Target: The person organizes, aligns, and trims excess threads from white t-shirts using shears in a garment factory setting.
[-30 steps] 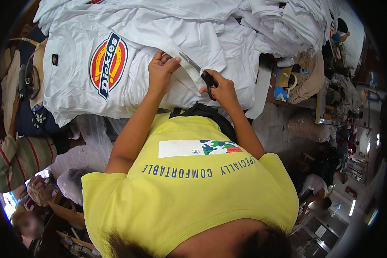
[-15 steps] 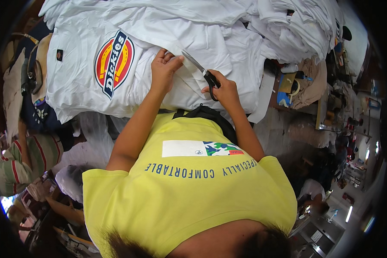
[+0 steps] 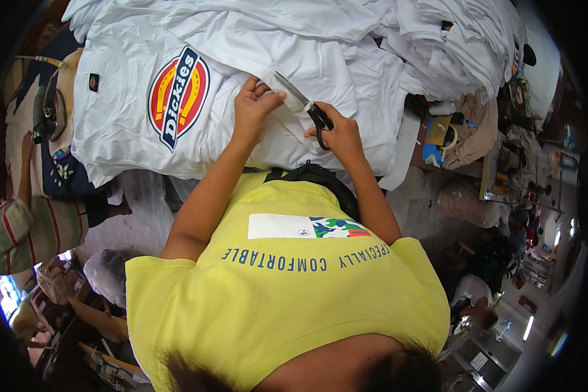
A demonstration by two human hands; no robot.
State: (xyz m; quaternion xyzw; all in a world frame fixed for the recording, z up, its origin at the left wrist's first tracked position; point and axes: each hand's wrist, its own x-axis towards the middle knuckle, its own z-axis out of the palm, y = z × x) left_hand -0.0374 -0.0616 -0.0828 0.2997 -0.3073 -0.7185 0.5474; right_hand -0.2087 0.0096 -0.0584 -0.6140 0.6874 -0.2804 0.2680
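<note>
White T-shirts lie spread over the table before me, and the top white T-shirt (image 3: 121, 121) bears a red, yellow and navy emblem (image 3: 178, 98) on its front. My left hand (image 3: 253, 112) pinches a fold of white fabric near the middle of the garments. A pair of scissors (image 3: 319, 121) with black handles is in my right hand (image 3: 341, 135), fingers in the loops. Its silver blades point up and left, close over the fabric beside my left fingertips. Whether the blade tips touch the cloth I cannot tell. A small dark label (image 3: 94, 82) shows at the shirt's left.
A heap of white shirts (image 3: 457, 46) rises at the far right. An iron (image 3: 53, 114) stands on the left, near another person in a striped shirt (image 3: 39, 228). On the right, a side table holds tape rolls (image 3: 449, 136) and beige cloth (image 3: 473, 130).
The scissors and both hands have shifted only slightly. My left hand still pinches the fabric. At the left, the other person's arm has moved up toward the ironing surface.
</note>
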